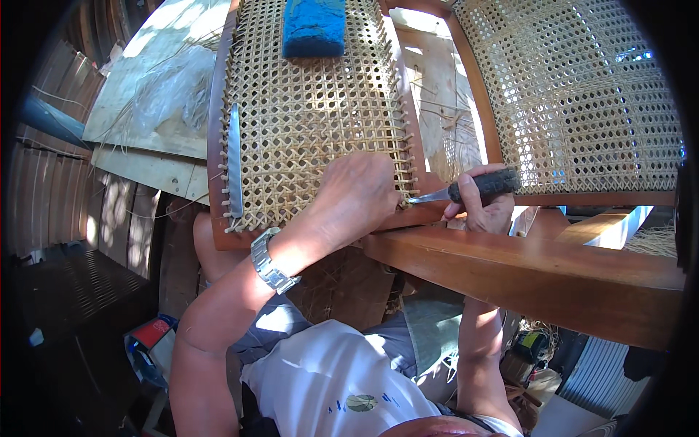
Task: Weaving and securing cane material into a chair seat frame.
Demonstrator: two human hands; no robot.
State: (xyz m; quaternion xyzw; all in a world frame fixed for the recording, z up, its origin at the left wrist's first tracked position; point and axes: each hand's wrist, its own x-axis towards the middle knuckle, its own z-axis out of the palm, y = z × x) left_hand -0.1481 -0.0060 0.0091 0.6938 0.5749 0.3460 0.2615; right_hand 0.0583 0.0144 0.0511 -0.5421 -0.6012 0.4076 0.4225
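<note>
A woven cane panel [291,124] in a brown wooden frame lies before me, with pegs standing along its edges. At its near right corner my left hand [360,186] is closed, fingers bent down against the weave. Whatever those fingers pinch is hidden behind the knuckles. My right hand [484,207] grips the dark, thick handle of an awl-like tool [489,184]. Its tapered metal shaft points left, and the tip meets the panel's corner right beside my left fingers. Along the left edge of the weave rests a flat metal blade [234,164].
A rough blue block [314,29] sits on the far part of the panel. Another upright cane panel [568,102] stands at right, and a thick wooden beam [524,273] crosses above my right forearm. Clear plastic [171,91] lies on boards at left.
</note>
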